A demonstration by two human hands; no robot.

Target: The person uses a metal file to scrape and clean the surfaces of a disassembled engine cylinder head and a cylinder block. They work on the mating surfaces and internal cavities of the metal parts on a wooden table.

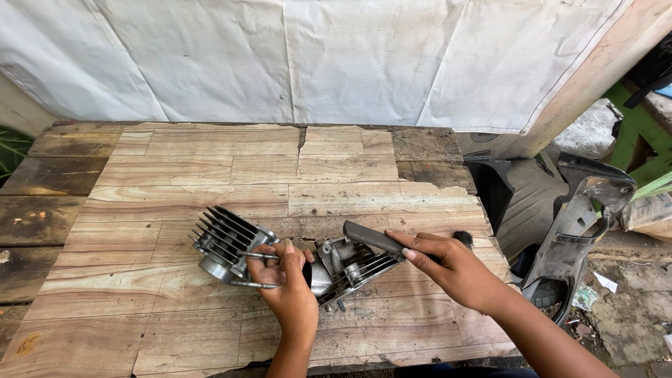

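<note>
We grip the finned metal engine cylinder (pixel 231 248) with our left hand (pixel 283 283), steadying it on the worn wooden table (pixel 210 168). Our right hand (pixel 455 269) clasps a grey-handled brush (pixel 374 238) laid against the adjoining cylinder head (pixel 350 266)

The left hand (pixel 288 280) covers the finned engine part's (pixel 280 259) middle, and the brush's (pixel 392 242) bristles hide behind the right hand (pixel 455 269).

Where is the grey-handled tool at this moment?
In the head view, right of centre: the grey-handled tool is gripped in the right hand, its end lying over the finned engine part that the left hand steadies on the wooden table.
</note>
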